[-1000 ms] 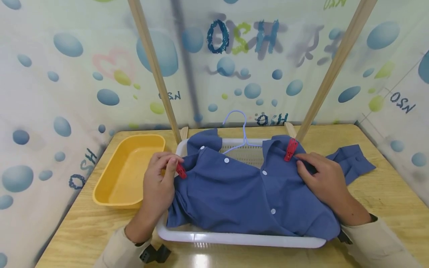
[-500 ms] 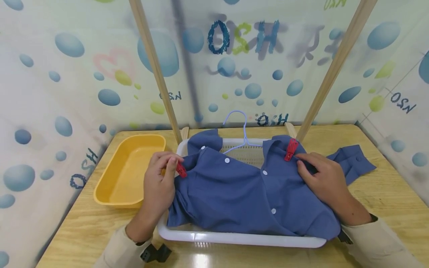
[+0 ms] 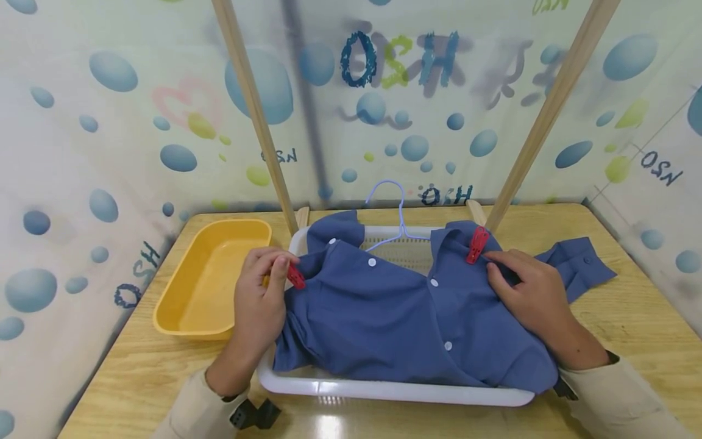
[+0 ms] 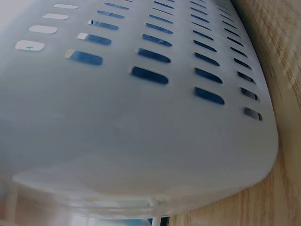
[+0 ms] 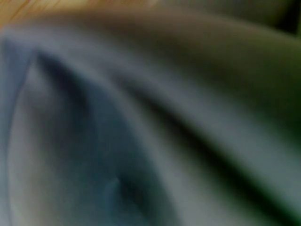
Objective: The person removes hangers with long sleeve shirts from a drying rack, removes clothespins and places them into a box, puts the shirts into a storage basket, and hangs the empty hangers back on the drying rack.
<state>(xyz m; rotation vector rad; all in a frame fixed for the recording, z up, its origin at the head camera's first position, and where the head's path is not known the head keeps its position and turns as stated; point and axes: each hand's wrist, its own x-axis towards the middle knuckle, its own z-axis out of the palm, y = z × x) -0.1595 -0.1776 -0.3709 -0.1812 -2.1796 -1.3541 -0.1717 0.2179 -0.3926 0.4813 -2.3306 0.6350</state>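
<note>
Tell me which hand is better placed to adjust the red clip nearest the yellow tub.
Probably the left hand: its fingers are at that red clip. The right hand is across the blue shirt, beside the other clip.

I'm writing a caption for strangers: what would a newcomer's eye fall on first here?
Probably the blue shirt, draped over the white basket in the lower middle of the head view. Then the red clip at the shirt's left side and the second red clip at its upper right. The yellow tub stands out too, left of the basket.
</note>
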